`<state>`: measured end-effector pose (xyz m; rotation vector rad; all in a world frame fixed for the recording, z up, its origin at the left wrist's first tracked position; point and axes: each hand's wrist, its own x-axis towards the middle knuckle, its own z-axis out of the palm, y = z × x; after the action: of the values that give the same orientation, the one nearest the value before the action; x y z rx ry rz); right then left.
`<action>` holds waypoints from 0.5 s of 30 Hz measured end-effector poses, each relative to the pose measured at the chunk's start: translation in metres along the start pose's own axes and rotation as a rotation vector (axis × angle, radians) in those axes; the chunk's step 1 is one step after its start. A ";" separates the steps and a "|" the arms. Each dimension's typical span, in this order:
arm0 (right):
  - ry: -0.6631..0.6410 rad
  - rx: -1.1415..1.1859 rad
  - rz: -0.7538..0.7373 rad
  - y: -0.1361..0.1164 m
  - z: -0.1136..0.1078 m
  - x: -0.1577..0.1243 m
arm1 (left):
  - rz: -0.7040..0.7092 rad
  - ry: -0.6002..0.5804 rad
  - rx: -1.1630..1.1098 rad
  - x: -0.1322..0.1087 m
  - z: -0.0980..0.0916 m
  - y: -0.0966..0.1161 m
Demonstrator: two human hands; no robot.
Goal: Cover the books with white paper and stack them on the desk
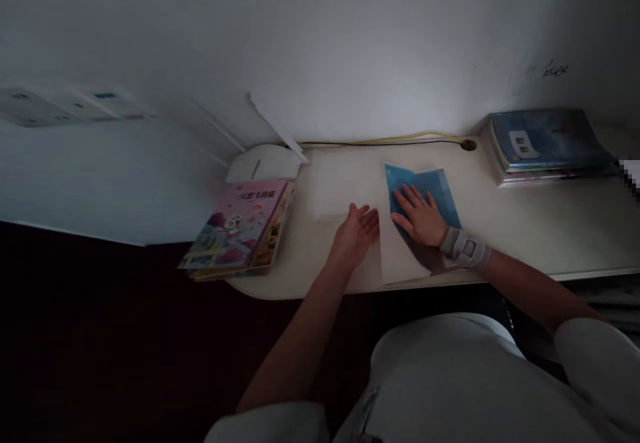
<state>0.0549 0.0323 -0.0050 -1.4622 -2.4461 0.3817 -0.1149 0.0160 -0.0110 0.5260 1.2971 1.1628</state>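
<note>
A thin booklet with a blue cover (pixel 440 186) lies at the middle of the desk, and a white sheet (pixel 400 263) shows below and left of the blue. My right hand (pixel 423 219) rests flat on the blue cover with its fingers spread. A grey band circles that wrist. Just left of the white sheet is my left hand (pixel 354 235), palm turned toward the booklet, fingers stretched out and holding nothing. Beneath and beyond the left hand, a pale, see-through sheet (pixel 335 186) lies on the desk.
A stack of picture books (pixel 240 223) sits at the desk's left end, before a white router (pixel 265 163) with raised antennas. Toward the right stands a pile of textbooks (pixel 545 139). Cables (pixel 380 143) run along the wall to a round hole (pixel 469 145). The white desk (pixel 525 229) has a rounded left corner.
</note>
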 end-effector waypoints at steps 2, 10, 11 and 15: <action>-0.035 0.022 0.015 -0.003 -0.003 0.003 | 0.052 -0.007 0.037 0.001 0.001 -0.003; 0.150 0.212 -0.128 0.021 -0.025 -0.003 | 0.538 0.239 0.806 -0.001 -0.042 -0.009; 0.171 0.226 -0.146 0.021 -0.029 -0.004 | 0.473 0.247 0.850 -0.001 -0.046 -0.006; 0.166 0.225 -0.294 0.004 -0.046 0.003 | 0.297 0.111 1.061 -0.001 -0.049 0.005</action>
<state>0.0729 0.0405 0.0366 -0.9850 -2.3486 0.4360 -0.1618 0.0030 -0.0193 1.4712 1.9397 0.6467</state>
